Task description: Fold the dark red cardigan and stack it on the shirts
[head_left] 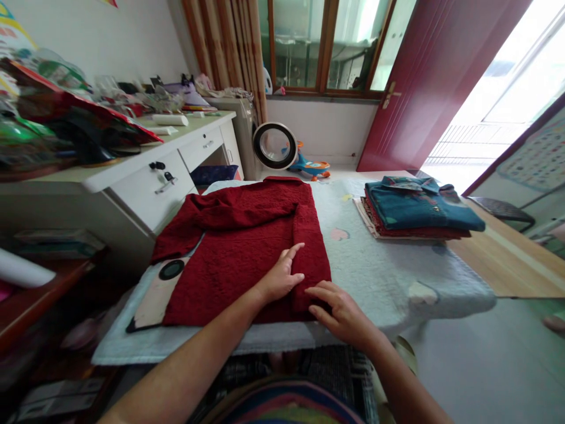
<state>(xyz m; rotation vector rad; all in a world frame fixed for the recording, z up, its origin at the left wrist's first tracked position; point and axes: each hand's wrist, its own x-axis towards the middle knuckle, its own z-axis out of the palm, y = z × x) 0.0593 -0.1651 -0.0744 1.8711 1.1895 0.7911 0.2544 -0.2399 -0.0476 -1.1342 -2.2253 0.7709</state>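
A dark red knitted sweater [238, 241] lies spread on a pale blue padded table cover [375, 265], one sleeve folded across its top. My left hand [282, 275] rests flat on the sweater's lower right part, fingers stretched out. My right hand [339, 311] lies open at the sweater's lower right corner, fingertips touching the hem. Neither hand grips the cloth.
A stack of folded clothes, a teal shirt [419, 206] on top, sits at the far right of the cover. A cluttered white desk with drawers [163, 176] stands to the left. A round fan [274, 146] and a toy sit on the floor by the red door [424, 76].
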